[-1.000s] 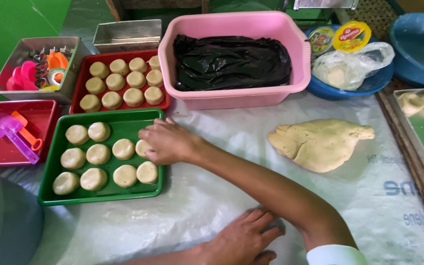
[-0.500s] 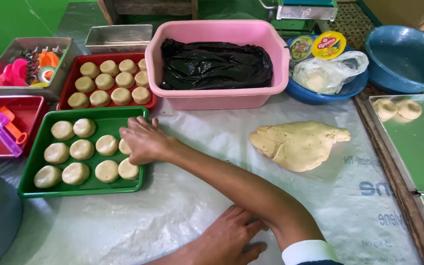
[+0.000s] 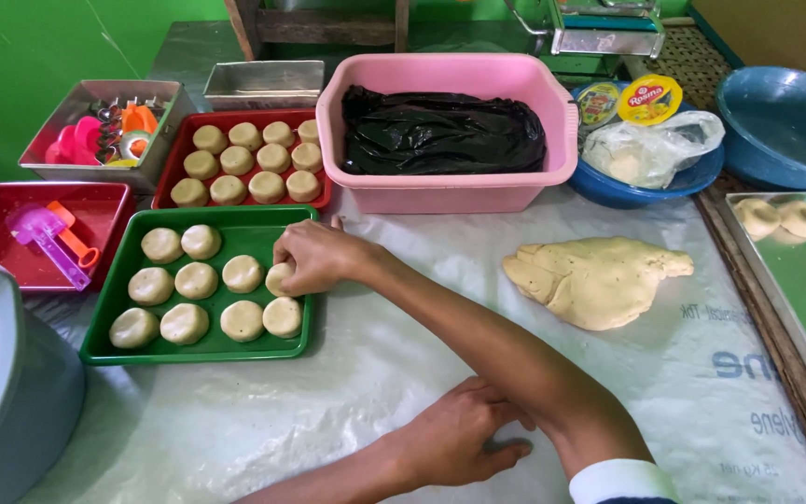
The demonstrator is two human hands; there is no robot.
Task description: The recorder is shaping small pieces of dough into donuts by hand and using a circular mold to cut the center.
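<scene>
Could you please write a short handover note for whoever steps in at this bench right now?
Right hand: reaches across to the green tray, fingers on a dough round at its right edge.
Left hand: rests flat on the plastic sheet, holding nothing.
Done: nine rounds sit on the green tray, counting the one under the fingers; the red tray behind it is full of rounds.
Left: the green tray has free space in its top right corner; a large dough lump lies unshaped on the sheet to the right.
</scene>
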